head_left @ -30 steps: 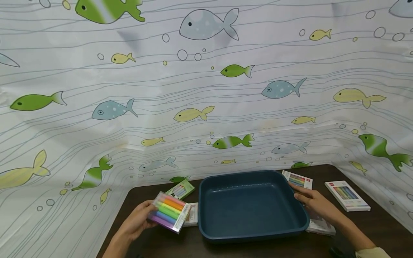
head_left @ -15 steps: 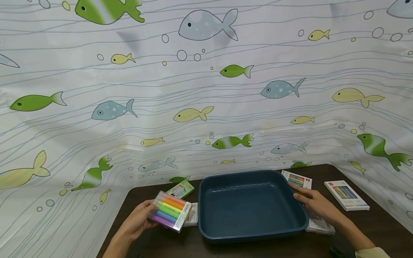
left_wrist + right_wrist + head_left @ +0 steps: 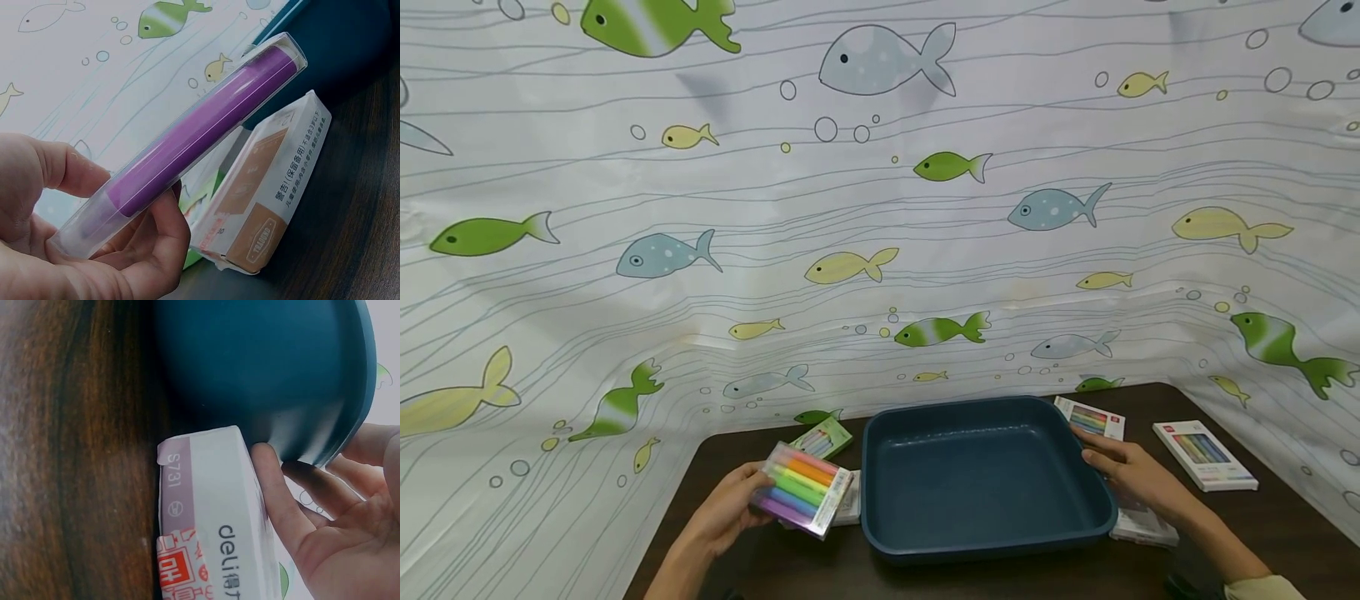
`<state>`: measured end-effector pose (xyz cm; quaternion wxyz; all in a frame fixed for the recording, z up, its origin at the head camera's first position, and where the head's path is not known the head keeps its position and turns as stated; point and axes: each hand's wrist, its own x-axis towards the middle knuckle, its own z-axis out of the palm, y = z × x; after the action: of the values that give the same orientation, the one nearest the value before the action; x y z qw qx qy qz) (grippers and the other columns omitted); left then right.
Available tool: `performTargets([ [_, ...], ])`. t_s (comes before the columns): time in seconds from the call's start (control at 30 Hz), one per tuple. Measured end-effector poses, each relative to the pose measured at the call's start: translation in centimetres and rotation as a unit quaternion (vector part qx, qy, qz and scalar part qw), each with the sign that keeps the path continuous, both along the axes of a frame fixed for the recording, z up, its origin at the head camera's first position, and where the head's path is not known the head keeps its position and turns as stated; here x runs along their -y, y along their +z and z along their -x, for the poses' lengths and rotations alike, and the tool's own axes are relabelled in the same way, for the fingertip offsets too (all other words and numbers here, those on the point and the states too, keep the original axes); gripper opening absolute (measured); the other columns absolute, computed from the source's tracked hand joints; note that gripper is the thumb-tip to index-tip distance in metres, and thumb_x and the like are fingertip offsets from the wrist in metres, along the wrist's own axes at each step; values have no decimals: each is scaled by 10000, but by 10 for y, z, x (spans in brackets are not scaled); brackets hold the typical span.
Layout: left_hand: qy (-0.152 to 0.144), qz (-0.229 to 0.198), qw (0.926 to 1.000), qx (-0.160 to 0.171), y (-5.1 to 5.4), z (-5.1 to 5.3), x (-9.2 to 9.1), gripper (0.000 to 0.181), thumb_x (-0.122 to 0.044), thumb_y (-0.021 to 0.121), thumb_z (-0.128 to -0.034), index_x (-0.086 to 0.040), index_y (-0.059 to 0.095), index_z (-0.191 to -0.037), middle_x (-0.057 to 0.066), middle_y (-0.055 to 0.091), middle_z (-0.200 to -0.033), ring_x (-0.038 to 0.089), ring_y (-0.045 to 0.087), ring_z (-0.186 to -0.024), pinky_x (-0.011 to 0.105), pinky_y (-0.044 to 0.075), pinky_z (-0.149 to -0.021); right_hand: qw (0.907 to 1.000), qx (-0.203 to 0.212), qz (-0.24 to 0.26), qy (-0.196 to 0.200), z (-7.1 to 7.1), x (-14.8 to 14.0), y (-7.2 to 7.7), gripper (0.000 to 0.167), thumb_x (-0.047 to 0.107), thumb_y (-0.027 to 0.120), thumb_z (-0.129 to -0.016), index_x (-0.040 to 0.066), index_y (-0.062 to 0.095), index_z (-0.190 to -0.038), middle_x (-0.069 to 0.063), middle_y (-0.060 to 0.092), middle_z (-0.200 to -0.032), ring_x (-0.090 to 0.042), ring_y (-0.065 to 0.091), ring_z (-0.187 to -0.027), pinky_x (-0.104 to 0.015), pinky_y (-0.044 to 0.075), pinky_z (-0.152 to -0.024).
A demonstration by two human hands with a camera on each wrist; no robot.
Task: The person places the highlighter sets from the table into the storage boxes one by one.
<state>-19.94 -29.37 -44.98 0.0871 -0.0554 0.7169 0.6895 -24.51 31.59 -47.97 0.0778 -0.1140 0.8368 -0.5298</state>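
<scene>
In the head view my left hand (image 3: 728,507) grips a clear case of coloured markers (image 3: 805,487), tilted above the table. The left wrist view shows this marker case (image 3: 206,131) edge-on, a purple marker nearest, thumb on one face and fingers curled behind the other. My right hand (image 3: 1131,475) holds the right rim of a dark blue tray (image 3: 985,546). In the right wrist view the thumb goes over the tray's (image 3: 262,369) rim, while fingers (image 3: 275,481) touch its outer wall. Beside these fingers stands a white box marked "deli" (image 3: 212,512). Inside the tray nothing is visible.
Left of the tray lie a green box (image 3: 822,439) and a white-brown box (image 3: 262,194), partly behind the marker case. White pencil boxes lie right of it, one at the back (image 3: 1090,417), one farther right (image 3: 1206,454). A fish-print sheet (image 3: 865,200) hangs behind the dark table (image 3: 797,575).
The marker case has shifted slightly to the right and tilted a little in my left hand. My right hand and the tray stay in place.
</scene>
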Motion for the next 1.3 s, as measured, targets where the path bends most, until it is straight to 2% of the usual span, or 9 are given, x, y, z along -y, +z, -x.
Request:
performTargets([
  [0.63,-220,-185,9996,3,1,-1,-7,513,-80,482,-988,148,267,-1394,231,508,-1123,267,602,-897,439,514,-747,9999,77,11,-73,-1,1,-2,631,361,581,-1049,103,374,-1587,-333,296,-1558,-564,361,-1354,-525,530,-912],
  [0.77,-176,-201,9996,21,0,0,-7,514,-79,479,-988,146,265,-1397,233,507,-1125,268,607,-897,445,516,-750,9998,105,143,-42,-1,0,-1,636,353,575,-1053,95,357,-1592,-342,269,-1566,-576,336,-1361,-532,536,-898],
  [1.3,-74,-220,9997,-28,2,2,-10,513,-77,488,-986,138,284,-1404,236,514,-1130,271,604,-901,441,507,-735,9999,21,7,-102,1,0,-3,653,373,577,-1049,94,351,-1595,-351,276,-1561,-592,363,-1341,-576,523,-896],
])
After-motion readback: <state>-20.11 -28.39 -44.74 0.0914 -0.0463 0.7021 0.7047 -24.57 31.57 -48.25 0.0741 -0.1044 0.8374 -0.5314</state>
